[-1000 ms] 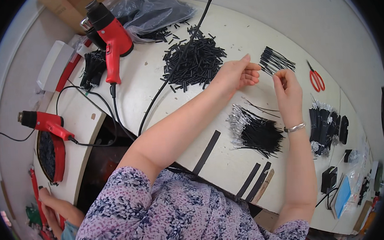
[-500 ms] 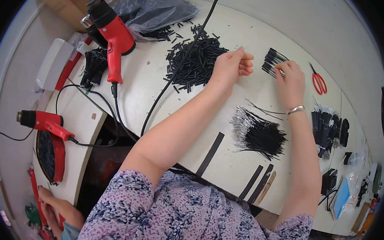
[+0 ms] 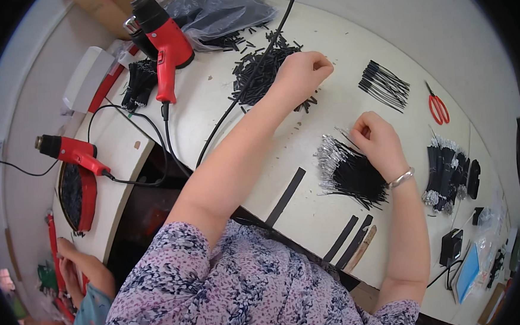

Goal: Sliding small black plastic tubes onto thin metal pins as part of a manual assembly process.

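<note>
Resting on the pale desk (image 3: 335, 217), the left hand (image 3: 300, 72) is curled shut over the edge of a heap of short black tube pieces (image 3: 260, 70); whether a piece is pinched inside cannot be told; the right hand (image 3: 378, 140) is closed at the upper end of a bundle of black wires (image 3: 351, 172) with bright metal tips, fingertips touching the strands. The bundle lies just below and to the left of the right hand, its long axis running toward the person; the heap is nearer the left hand; red scissors (image 3: 438, 104) lie well apart to the right; a red heat gun (image 3: 166, 40) stands beyond the heap.
</note>
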`<state>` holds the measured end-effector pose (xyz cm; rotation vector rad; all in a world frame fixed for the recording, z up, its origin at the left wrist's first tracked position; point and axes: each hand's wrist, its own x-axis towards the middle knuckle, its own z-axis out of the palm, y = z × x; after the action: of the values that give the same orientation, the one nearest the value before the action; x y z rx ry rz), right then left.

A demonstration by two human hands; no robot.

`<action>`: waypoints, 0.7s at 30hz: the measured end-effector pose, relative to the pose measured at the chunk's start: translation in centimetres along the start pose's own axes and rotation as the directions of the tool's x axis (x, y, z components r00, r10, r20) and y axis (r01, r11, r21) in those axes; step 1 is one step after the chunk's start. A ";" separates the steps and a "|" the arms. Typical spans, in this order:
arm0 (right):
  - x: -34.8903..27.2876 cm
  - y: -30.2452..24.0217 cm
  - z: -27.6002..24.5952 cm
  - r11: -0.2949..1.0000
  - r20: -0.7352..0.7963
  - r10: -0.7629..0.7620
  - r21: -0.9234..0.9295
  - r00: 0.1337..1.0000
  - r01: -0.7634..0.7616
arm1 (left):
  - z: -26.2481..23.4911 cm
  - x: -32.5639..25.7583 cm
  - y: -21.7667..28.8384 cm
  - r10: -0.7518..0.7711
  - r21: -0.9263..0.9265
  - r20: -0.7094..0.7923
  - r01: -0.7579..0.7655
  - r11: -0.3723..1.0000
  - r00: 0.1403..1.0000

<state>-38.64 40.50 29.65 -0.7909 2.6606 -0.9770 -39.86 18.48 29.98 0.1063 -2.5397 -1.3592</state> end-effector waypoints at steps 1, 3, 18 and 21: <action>0.3 0.8 -0.1 0.999 -0.041 -0.017 0.043 0.999 0.019 | -0.3 -0.2 0.0 0.000 0.007 -0.002 0.000 1.000 1.000; 0.6 1.7 0.0 0.995 -0.086 -0.027 0.092 0.996 0.034 | -1.3 -0.6 0.7 0.131 0.419 0.118 -0.169 0.892 0.984; 1.4 2.6 0.9 0.936 -0.250 -0.016 0.338 0.968 0.102 | 0.3 0.6 -1.1 0.259 0.706 0.414 -0.488 0.513 0.873; 1.5 2.8 0.9 0.938 -0.237 -0.004 0.336 0.972 0.086 | 0.6 0.7 -1.1 0.267 0.699 0.407 -0.486 0.524 0.874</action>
<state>-40.77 40.96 27.21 -0.6963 2.5486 -1.5826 -40.73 18.23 28.90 -0.4794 -2.9265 0.0024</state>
